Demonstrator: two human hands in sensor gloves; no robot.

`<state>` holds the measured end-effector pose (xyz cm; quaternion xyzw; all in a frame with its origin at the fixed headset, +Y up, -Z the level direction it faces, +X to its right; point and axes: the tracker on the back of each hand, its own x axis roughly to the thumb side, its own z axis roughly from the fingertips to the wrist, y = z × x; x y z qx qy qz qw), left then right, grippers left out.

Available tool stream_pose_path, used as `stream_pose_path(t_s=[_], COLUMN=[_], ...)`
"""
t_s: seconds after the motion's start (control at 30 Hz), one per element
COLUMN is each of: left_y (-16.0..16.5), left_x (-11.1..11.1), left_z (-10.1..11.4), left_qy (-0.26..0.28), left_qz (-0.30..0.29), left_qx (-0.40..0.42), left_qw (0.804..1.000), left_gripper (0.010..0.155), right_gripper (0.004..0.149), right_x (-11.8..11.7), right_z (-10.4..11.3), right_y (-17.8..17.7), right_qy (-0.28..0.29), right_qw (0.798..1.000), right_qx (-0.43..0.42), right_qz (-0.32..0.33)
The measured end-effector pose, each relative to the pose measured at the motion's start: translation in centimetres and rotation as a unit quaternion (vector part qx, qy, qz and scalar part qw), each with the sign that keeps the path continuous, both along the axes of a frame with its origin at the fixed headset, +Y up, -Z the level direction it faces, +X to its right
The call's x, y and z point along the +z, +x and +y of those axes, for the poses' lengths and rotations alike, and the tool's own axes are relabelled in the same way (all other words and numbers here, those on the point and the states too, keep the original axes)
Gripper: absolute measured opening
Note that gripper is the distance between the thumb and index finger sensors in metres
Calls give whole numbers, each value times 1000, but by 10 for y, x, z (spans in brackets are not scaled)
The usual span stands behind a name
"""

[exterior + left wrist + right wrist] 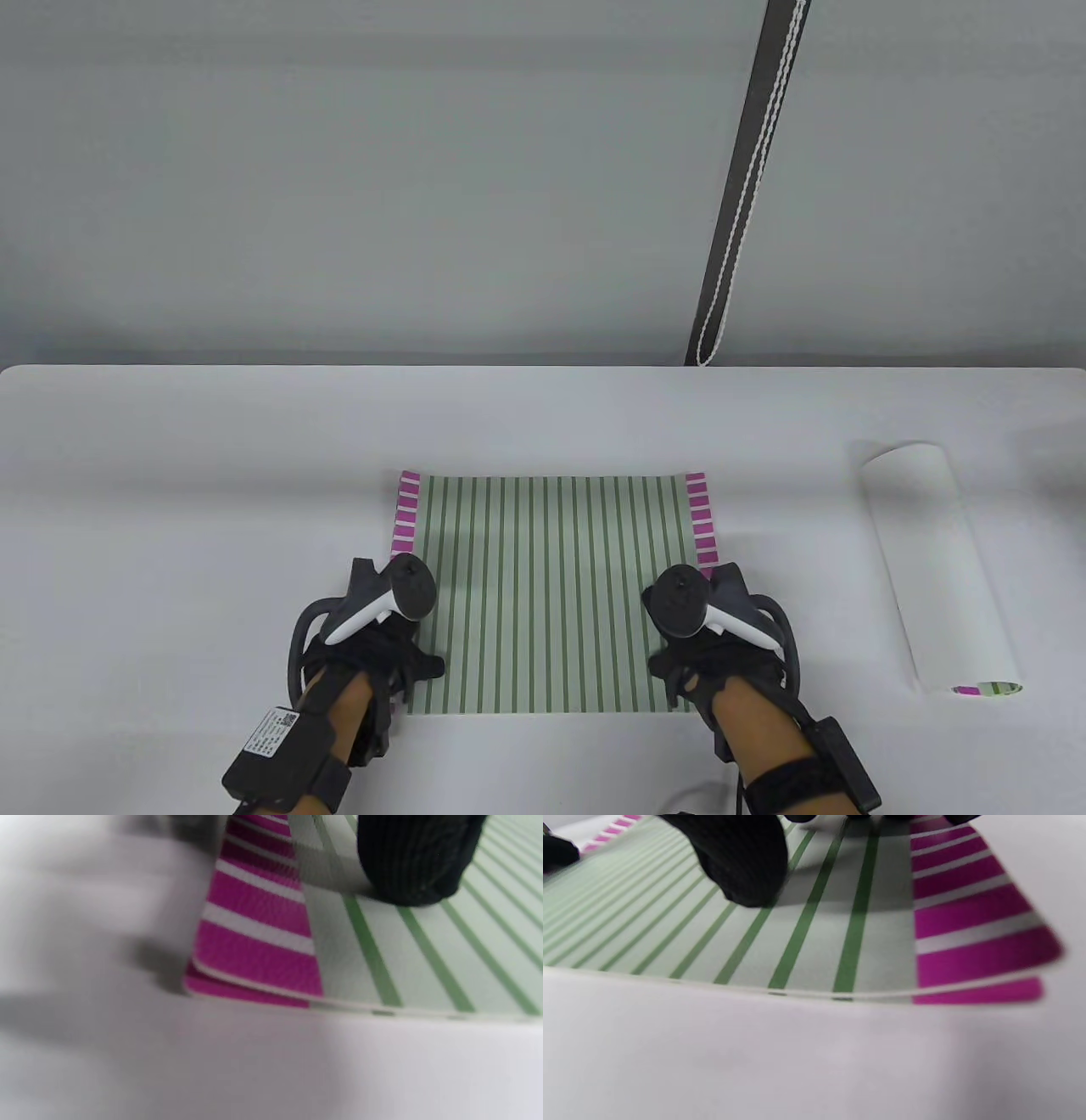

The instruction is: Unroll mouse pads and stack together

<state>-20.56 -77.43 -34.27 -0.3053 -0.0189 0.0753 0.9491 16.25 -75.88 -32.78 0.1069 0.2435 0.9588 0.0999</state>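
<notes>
From above, the trackers hide most of both hands, so how the fingers lie is hard to tell. The left hand [373, 649] and right hand [704, 654] rest on the near corners of the flat striped mouse pad [551, 586] in the middle of the table [170, 475]. Only the wrist views show a second pad edge [975, 993] beneath the top one, and a gloved fingertip [411, 861] pressing down. A rolled pad [937, 564] lies well apart at the right.

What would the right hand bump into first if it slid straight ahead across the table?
Probably nothing: the right hand points along the striped mouse pad; the rolled mouse pad sits off to its right.
</notes>
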Motion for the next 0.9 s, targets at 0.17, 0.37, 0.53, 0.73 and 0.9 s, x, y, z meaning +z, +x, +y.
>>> stream_pose_path(t_s=[0.17,0.37,0.53,0.73,0.9], left_y=[-2,-2,0,-13,-17], left_x=[-1,-1,4,19,34], left_z=[-2,-2,17,87,101], left_qy=[-9,2,64,186,177], left_qz=[0,6,25,14,-37], left_qx=[1,-4,-31,298,531], left_qw=[1000,1000,997,936,828], left_gripper=[98,98,95,87,87], right_gripper=[76,77,82,82,87], right_x=[10,11,7,-2,-13], right_z=[2,1,6,49,79], right_y=[34,40,35,41,79], right_qy=[-10,-17,-35,58,105], right_qw=[999,1000,998,995,978], right_qx=[37,24,50,-53,-76], right_qz=[10,1,-10,-64,-163])
